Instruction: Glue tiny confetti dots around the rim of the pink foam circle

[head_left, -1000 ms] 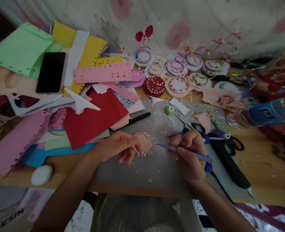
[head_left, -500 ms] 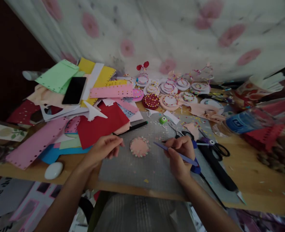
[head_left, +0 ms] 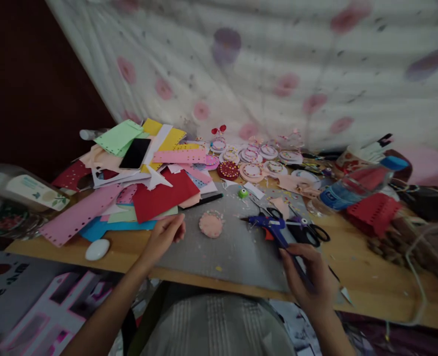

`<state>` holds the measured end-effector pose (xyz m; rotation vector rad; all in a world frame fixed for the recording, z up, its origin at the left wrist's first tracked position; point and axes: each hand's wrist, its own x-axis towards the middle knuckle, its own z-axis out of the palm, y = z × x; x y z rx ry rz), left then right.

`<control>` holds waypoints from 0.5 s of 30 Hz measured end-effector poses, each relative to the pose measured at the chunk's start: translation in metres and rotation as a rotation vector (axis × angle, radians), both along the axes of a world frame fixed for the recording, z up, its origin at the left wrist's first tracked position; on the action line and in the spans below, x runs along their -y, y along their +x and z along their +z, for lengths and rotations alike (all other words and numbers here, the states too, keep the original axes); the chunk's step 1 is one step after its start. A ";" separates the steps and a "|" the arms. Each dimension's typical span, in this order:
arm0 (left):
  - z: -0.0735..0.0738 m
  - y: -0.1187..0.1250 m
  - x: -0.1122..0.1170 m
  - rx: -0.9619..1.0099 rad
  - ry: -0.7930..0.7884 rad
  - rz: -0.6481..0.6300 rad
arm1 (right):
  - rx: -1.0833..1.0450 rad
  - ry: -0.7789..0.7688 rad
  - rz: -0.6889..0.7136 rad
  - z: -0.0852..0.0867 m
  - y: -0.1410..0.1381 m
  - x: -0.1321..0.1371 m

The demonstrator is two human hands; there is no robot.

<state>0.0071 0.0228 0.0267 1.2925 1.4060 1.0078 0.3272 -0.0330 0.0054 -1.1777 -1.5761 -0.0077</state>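
Note:
My right hand [head_left: 310,274] is closed round the handle of a blue glue gun [head_left: 270,223], whose dark nozzle points left over the grey cutting mat [head_left: 237,262]. Whether the purple stick-like tool is still in that hand, I cannot tell. Left of the nozzle lies a round pale pink felt disc [head_left: 211,225] with small beads or trim round its edge. My left hand [head_left: 167,232] hovers just left of the disc, fingers curled together, with nothing visible in them. Black-handled scissors [head_left: 315,234] lie behind the glue gun.
Felt sheets [head_left: 167,195] and a phone [head_left: 135,153] are piled at the left. Decorated felt discs [head_left: 228,169] stand in rows at the back. A water bottle [head_left: 347,190] leans at the right. A green eyed bead [head_left: 243,193], a black pen [head_left: 206,200] and scraps lie on the mat.
My right hand has moved right and down from holding the purple tool above the mat to gripping the glue gun, now turned nozzle-left. The view has shifted; my left hand stays beside the disc.

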 end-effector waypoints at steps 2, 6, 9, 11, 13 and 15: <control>0.001 0.006 -0.002 -0.022 0.048 0.002 | -0.025 0.011 -0.043 0.005 0.012 0.010; -0.006 0.016 -0.007 -0.079 0.126 -0.012 | -0.186 -0.028 -0.145 0.025 0.022 0.019; -0.019 0.021 -0.010 -0.135 0.152 -0.043 | -0.209 -0.073 -0.176 0.036 0.022 0.024; -0.028 0.024 -0.010 -0.176 0.161 -0.069 | -0.199 -0.065 -0.199 0.039 0.021 0.027; -0.035 0.026 -0.011 -0.210 0.166 -0.101 | -0.192 -0.059 -0.195 0.040 0.019 0.030; -0.040 0.027 -0.012 -0.254 0.185 -0.129 | -0.190 -0.067 -0.175 0.040 0.017 0.033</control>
